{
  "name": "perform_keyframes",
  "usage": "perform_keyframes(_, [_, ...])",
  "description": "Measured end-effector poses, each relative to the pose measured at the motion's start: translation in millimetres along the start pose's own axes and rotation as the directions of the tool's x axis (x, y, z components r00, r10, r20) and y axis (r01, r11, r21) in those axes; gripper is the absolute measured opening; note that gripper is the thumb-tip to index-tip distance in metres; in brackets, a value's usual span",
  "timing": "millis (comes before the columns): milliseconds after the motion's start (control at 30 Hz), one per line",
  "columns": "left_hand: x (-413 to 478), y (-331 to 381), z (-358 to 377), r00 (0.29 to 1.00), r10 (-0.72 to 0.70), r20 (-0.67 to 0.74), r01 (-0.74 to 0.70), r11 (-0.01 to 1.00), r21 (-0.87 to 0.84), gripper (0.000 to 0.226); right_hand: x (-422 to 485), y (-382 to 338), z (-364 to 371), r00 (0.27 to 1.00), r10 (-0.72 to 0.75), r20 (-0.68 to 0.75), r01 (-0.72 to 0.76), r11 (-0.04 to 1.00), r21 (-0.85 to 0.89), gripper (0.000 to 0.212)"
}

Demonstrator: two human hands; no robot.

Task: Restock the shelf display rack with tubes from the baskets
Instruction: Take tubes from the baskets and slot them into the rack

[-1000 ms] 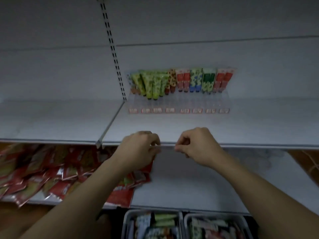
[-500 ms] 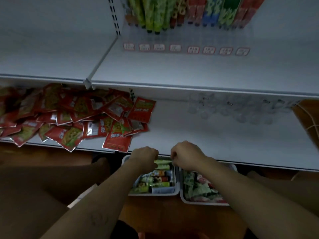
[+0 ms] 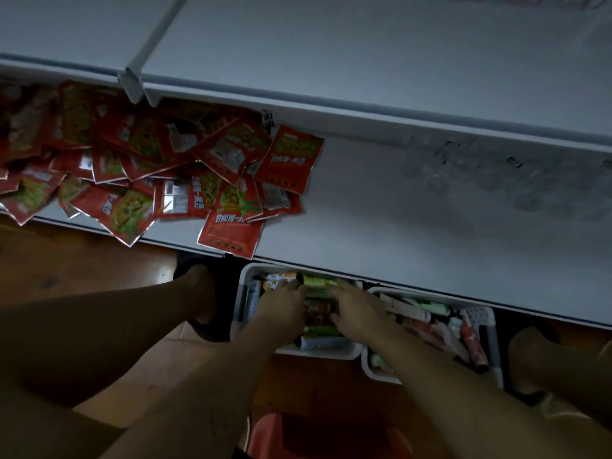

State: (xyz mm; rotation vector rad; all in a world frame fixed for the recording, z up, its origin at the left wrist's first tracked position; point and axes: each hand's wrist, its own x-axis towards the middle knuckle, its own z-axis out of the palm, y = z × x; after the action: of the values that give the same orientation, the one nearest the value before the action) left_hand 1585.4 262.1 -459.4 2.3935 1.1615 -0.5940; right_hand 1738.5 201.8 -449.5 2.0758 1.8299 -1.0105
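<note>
View: head, the only one, and dim.
Left hand (image 3: 281, 304): down in the left basket (image 3: 239, 303). The fingers curl onto the tubes (image 3: 318, 281); I cannot tell whether they grip one.
Right hand (image 3: 359, 306): in the same basket, just beside the left. The fingers are stretched forward and loosely spread over the tubes, pinching nothing.
Tubes: heaped crosswise under and between both sets of fingers; a green one lies just past the fingertips.
Right basket (image 3: 490, 326): just right of the right hand, also full and untouched.
Shelf (image 3: 397, 233): its front edge overhangs the baskets' far end, just beyond the fingertips.
Packets (image 3: 198, 167): red, well left of and above the fingers; one hangs over the shelf edge.
Rack: not plainly in view; a faint clear shape far up and right of the fingers may be a spare one.
Doing it well: take top-layer tubes only and close the fingers round the bodies, caps all one way. Draw the hands back before lifting, so the knuckles clear the shelf edge.
</note>
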Motion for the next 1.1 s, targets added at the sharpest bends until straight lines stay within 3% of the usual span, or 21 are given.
perform_keyframes(100, [1,-3,10,0.998,0.053,-0.045,-0.047,0.991,0.129,0.055,8,-2,16,0.999,-0.005,0.052,0.010,0.995,-0.101,0.075])
perform_keyframes(200, [2,-3,16,0.999,0.033,-0.026,-0.029,0.990,0.141,0.068,15,-8,19,0.996,0.087,0.004,-0.086,0.991,-0.105,0.079])
perform_keyframes(400, [-1,-5,16,0.999,0.044,-0.024,-0.038,0.977,0.208,0.080,12,-8,17,0.996,0.082,0.036,-0.075,0.985,-0.158,0.028])
perform_keyframes(500, [0,-5,15,0.998,0.058,-0.027,-0.050,0.969,0.242,0.074,7,-6,17,0.996,0.088,0.033,-0.082,0.985,-0.152,0.031])
perform_keyframes(567, [-2,-2,14,0.998,0.063,0.001,-0.061,0.960,0.272,0.069,5,-4,20,0.995,0.092,0.038,-0.086,0.985,-0.147,0.048])
perform_keyframes(633, [-3,2,13,0.997,0.075,0.024,-0.079,0.950,0.303,0.066,3,-2,25,0.994,0.099,0.048,-0.094,0.990,-0.103,0.067])
perform_keyframes(733, [-2,9,12,0.992,0.115,0.047,-0.125,0.929,0.348,0.064,0,0,29,0.991,0.126,0.042,-0.128,0.991,0.037,0.072])
perform_keyframes(967, [3,18,14,0.993,0.102,0.059,-0.117,0.917,0.382,0.054,-8,23,21,0.987,0.153,-0.055,-0.118,0.906,0.406,0.045])
perform_keyframes(1100, [6,20,16,0.988,0.137,0.077,-0.155,0.927,0.341,0.053,-16,43,5,0.992,0.124,-0.021,-0.090,0.817,0.570,0.025])
